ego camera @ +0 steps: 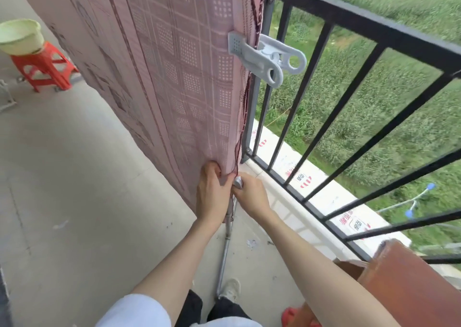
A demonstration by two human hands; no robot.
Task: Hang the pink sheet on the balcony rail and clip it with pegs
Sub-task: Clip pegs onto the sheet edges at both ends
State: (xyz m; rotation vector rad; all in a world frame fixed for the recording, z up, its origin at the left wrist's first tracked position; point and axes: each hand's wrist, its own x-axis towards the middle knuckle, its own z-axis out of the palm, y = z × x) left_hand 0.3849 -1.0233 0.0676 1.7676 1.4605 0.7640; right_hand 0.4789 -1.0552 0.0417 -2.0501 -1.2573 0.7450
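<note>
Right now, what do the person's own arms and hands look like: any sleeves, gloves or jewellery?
Both forearms are bare. The left hand and right hand wear no gloves, and no rings, watch or bracelet show. A white short sleeve covers the left upper arm; the right arm's sleeve is out of frame.

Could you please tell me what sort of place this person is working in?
It looks like an upper-floor balcony of a home, overlooking fields. A black metal railing runs along a concrete floor, green crops lie below, and a pink sheet hangs pegged to dry.
</note>
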